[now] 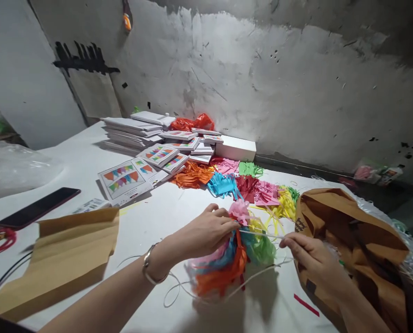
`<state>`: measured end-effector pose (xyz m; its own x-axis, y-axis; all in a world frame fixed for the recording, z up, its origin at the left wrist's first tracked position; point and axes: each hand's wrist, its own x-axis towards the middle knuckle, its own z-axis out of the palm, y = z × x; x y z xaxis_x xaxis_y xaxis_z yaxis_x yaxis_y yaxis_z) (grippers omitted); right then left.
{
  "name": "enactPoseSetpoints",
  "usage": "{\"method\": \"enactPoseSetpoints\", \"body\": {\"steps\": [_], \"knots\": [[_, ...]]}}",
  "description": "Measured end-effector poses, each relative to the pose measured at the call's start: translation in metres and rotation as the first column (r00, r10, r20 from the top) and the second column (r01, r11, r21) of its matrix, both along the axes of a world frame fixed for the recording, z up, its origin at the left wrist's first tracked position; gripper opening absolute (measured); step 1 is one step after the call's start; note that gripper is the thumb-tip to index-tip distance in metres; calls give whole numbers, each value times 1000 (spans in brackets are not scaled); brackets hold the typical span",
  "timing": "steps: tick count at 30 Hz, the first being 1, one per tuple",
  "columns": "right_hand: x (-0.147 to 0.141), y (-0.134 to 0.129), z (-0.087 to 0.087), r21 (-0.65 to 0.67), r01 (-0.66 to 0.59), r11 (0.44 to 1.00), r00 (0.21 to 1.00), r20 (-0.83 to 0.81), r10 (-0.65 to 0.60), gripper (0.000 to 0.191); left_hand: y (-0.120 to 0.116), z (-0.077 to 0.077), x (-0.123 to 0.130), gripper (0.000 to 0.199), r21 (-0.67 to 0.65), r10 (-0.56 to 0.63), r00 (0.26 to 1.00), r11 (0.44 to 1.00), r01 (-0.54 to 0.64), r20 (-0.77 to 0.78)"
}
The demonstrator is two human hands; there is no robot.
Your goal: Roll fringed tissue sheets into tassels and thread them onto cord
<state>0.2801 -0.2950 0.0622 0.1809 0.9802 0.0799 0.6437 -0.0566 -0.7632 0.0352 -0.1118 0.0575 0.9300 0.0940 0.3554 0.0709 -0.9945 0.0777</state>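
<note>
My left hand [206, 233], with a silver bangle at the wrist, is closed on a white string [260, 232] over the middle of the table. Below and beside its fingers hangs a blurred bunch of fringed tissue-paper tassels [222, 277] in orange, blue, pink, green and yellow. The string runs taut to the right, where my right hand [306, 254] pinches it between thumb and fingers. A loose length of the same string curls under the tassels and onto the table. Folded fringed tissue bundles [223, 185] in several colours lie behind my hands.
Printed cards [123, 180] with bunting pictures and stacked white packets [133, 134] stand at the back left, beside a white box [236, 148]. A phone [38, 208] and brown paper [64, 254] lie left. A brown paper bag [352, 208] stands close on the right.
</note>
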Motion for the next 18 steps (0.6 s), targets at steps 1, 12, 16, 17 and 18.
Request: {"method": "enactPoseSetpoints", "body": {"steps": [1, 12, 16, 17, 18], "knots": [[1, 1, 6, 41, 11, 999, 1000, 16, -11, 51, -2, 6, -3, 25, 15, 33, 999, 999, -33, 20], [-44, 39, 52, 149, -252, 956, 953, 212, 218, 39, -22, 12, -12, 25, -111, 71, 963, 993, -43, 261], [-61, 53, 58, 122, -316, 941, 915, 301, 269, 36, -27, 2, 5, 35, -454, -74, 953, 867, 208, 295], [-61, 55, 60, 129, -309, 942, 915, 310, 257, 36, -26, -1, 9, 43, -516, -83, 953, 825, 230, 291], [-59, 57, 61, 144, -282, 948, 929, 289, 233, 34, -23, -4, 10, 50, -557, -85, 956, 797, 234, 281]]}}
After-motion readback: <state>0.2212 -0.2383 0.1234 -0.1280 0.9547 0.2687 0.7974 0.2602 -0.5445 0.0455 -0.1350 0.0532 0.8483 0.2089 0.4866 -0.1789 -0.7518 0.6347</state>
